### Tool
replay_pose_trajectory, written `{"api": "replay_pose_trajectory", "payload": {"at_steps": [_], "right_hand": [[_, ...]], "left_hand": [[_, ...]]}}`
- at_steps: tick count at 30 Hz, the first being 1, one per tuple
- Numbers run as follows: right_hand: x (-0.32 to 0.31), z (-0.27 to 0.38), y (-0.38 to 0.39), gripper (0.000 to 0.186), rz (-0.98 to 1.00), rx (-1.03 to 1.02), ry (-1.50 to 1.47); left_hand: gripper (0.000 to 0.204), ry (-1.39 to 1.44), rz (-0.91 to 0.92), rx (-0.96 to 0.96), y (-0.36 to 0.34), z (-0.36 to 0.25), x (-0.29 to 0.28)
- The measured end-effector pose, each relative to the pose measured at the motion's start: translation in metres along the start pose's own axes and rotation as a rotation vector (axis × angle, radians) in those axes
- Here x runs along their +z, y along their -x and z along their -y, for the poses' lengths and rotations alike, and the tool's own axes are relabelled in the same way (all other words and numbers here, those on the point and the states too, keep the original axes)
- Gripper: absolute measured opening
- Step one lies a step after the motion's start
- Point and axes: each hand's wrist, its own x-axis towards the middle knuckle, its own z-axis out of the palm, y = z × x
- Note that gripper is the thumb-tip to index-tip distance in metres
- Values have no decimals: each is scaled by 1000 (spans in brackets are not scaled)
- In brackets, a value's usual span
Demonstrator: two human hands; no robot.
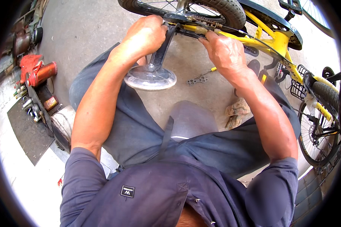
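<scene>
A small yellow bicycle lies across the top of the view, its black-tyred wheel above my hands. From its axle area a black bracket reaches down to a clear training wheel. My left hand is closed beside the top of this bracket, its fingertips mostly hidden, so what they grip is unclear. Farther right, my right hand has its fingers curled in at the yellow frame tube, next to a thin black cable. Whatever lies between those fingers is too small to name.
On the floor between my knees lie a flat wrench with holes and a crumpled cloth. A red cylinder and metal parts stand at left. Another bicycle wheel is at right.
</scene>
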Motion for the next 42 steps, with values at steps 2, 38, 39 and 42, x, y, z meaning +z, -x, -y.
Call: {"api": "replay_pose_trajectory", "payload": {"at_steps": [2,38,39,42], "right_hand": [[-4,-2,-2,28,-3,-67,-21],[-18,20,-6,21,-61,-179,93],[-19,21,-7,21,-63,-180,91],[-22,25,-7,21,-71,-186,96]], "left_hand": [[30,29,-26,1,1,1,0],[28,-17,-67,39,3,4,-1],[28,-7,-74,46,4,4,0],[28,-2,-98,75,4,6,2]]}}
